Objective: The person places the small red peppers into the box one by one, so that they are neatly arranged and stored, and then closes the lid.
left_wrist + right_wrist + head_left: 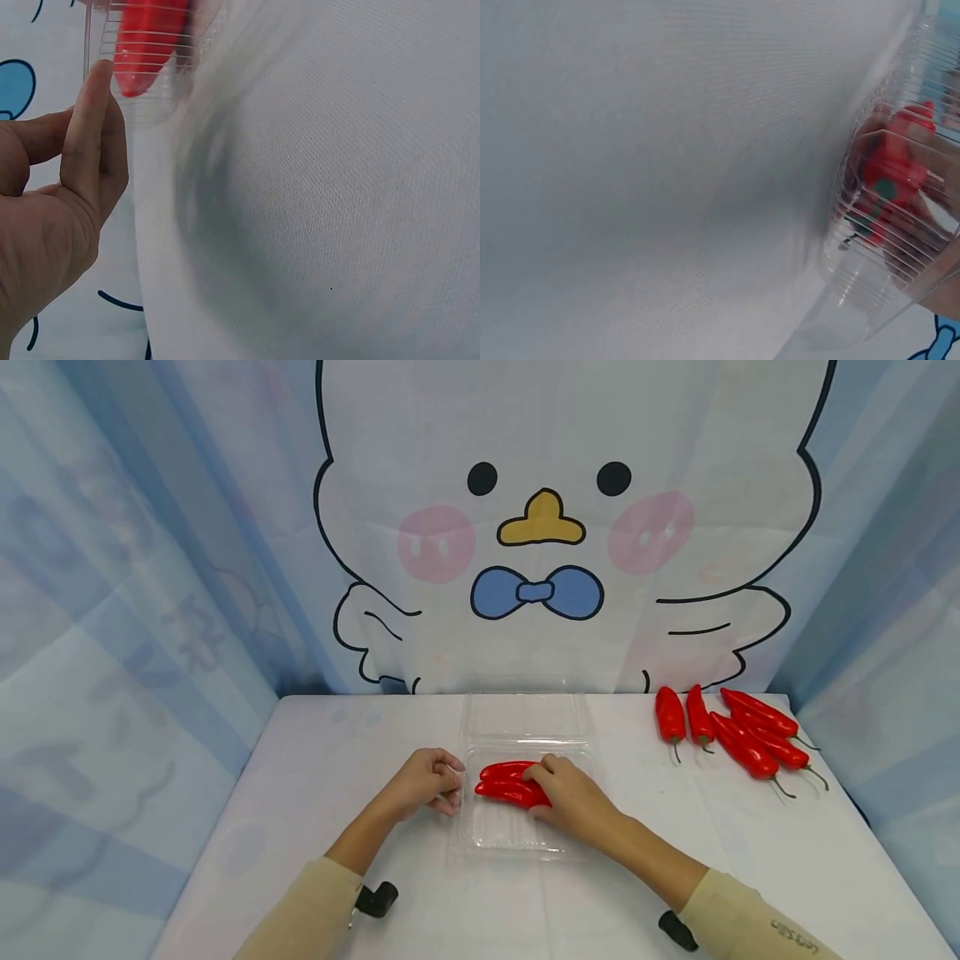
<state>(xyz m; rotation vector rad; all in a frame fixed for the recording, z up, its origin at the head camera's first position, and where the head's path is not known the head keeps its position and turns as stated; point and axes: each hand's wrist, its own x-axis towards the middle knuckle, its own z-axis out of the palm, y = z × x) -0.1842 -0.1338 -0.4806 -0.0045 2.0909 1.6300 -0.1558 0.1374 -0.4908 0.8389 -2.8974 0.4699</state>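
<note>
A clear plastic clamshell box point(487, 835) lies with its lid point(525, 717) folded back on the table. Red chili peppers point(507, 790) lie side by side in its base, tips toward the left. My right hand point(573, 797) reaches in from the right and grips a pepper near its stem end; in the right wrist view a red pepper with a green stem end point(885, 187) shows through the ribbed wall. At the box's left side is my left hand point(427, 783), fingertips right at the wall. The left wrist view shows those fingers point(88, 142) fairly straight, holding nothing.
Several more red chili peppers point(742, 745) lie loose at the back right of the white table point(300, 760). A curtain with a cartoon bird point(540, 435) hangs behind the table, and blue-and-white curtains point(112, 693) stand at both sides.
</note>
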